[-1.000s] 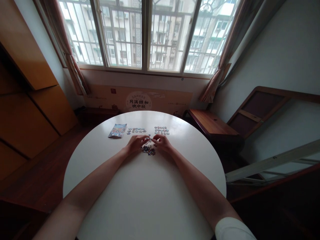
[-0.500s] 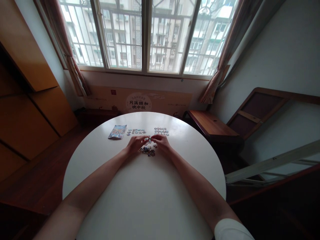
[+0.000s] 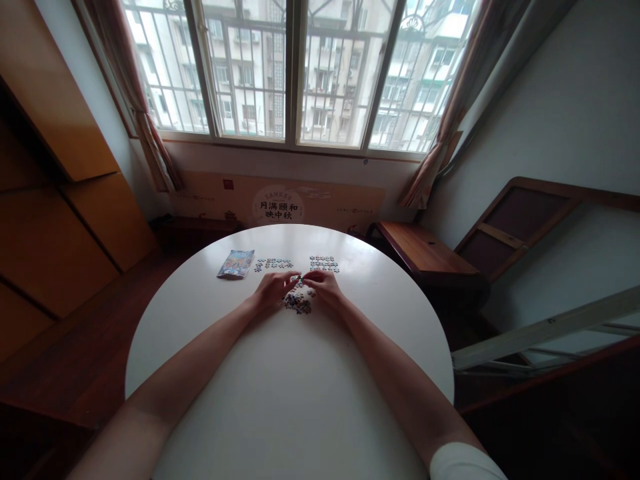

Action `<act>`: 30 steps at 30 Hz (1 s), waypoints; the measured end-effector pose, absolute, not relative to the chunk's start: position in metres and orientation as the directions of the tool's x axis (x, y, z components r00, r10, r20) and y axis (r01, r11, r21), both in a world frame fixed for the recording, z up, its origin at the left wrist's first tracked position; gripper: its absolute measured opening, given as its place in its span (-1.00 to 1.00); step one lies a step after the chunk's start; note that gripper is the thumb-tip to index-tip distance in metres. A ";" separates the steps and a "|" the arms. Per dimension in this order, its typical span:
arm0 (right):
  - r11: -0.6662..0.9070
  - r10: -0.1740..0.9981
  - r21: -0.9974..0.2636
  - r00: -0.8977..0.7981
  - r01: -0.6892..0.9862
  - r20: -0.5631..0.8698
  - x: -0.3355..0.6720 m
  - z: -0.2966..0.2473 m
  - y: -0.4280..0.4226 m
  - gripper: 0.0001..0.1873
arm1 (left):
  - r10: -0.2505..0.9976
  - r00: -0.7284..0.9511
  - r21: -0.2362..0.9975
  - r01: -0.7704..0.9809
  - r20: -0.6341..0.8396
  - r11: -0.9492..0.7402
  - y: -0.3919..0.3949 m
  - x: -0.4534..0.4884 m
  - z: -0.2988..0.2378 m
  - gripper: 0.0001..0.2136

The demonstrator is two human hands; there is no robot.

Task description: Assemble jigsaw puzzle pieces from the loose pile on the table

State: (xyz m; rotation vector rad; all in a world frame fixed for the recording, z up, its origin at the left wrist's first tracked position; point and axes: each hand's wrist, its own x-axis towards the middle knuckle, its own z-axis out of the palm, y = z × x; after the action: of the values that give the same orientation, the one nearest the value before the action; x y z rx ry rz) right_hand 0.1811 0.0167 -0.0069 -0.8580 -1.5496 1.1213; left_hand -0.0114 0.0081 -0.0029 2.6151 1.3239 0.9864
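Both hands are being held low over the middle of a round white table (image 3: 300, 387), the forearms being extended across its near half. A small puzzle piece (image 3: 301, 278) is being pinched between the thumb and fingers of the right hand (image 3: 324, 285), in the gap between the two hands. The left hand (image 3: 273, 288) is being held just beside it, with its fingers being curved toward the piece; whether the piece is also being touched by them cannot be told. A loose pile of puzzle pieces (image 3: 297, 304) is being bordered by the two hands, on the near side of the pinched piece. Beyond the hands, further pieces are being displayed in a left group (image 3: 274, 263) and a right group (image 3: 324, 264), each being arranged in rows and being separated by a gap. A printed packet (image 3: 235, 265) is being supported flat on the table, just left of the left group. The table is being lit from a barred window (image 3: 330, 80) beyond.
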 end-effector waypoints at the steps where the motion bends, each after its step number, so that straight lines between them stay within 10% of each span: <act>1: 0.310 0.918 -0.951 -0.254 -0.015 0.303 0.181 -0.007 0.017 -0.70 | 0.740 0.427 0.316 0.709 0.519 -0.631 0.008 -0.011 -0.003 -0.67; 30: 0.348 0.901 -0.930 -0.314 0.116 0.298 0.180 -0.009 0.017 -0.63 | 0.741 0.433 0.310 0.711 0.514 -0.631 0.007 -0.009 -0.004 -0.72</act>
State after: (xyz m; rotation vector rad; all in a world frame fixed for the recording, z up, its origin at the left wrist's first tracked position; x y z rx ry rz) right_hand 0.1802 0.0169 -0.0090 -0.9172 -1.6909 1.0701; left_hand -0.0091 0.0070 -0.0040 2.6198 1.3281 0.9760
